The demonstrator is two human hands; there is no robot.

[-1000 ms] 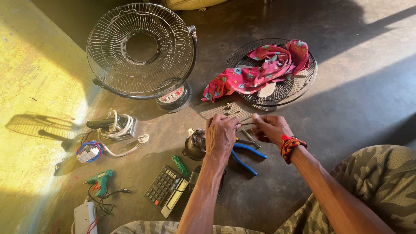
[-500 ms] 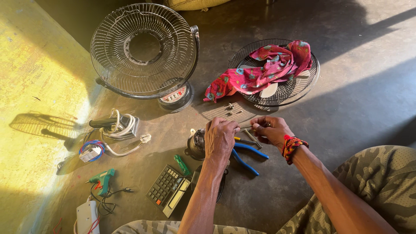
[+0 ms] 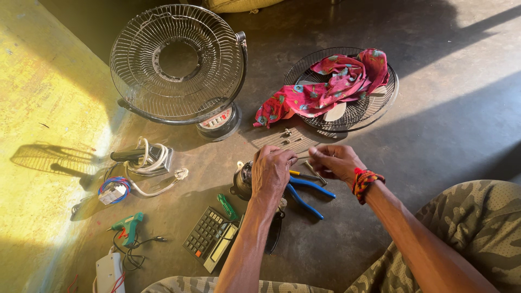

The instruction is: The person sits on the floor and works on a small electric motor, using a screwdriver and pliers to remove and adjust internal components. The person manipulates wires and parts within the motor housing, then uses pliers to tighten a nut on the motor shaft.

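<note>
On the grey concrete floor [image 3: 434, 97], everything groups around the upright round wire fan guard [image 3: 176, 62] on its base. Right of that guard a second, flat wire grille [image 3: 374, 108] lies with a crumpled pink flowered cloth [image 3: 325, 87] on it. Below-left of the guard sits a coil of white cable [image 3: 149, 160], further down a black desk calculator [image 3: 209, 239] and a green glue gun [image 3: 127, 223]. Below-right of the guard the dark metal fan motor [image 3: 242, 182] rests on the floor, blue-handled pliers [image 3: 306, 190] just beside it. The left hand [image 3: 271, 173] is curled over the motor, gripping it. The right hand [image 3: 336, 161] pinches a thin metal rod or screw [image 3: 304, 158] toward it. The motor looks heavy and stiff, best held round its casing; the rod is light, slippery, easily dropped.
</note>
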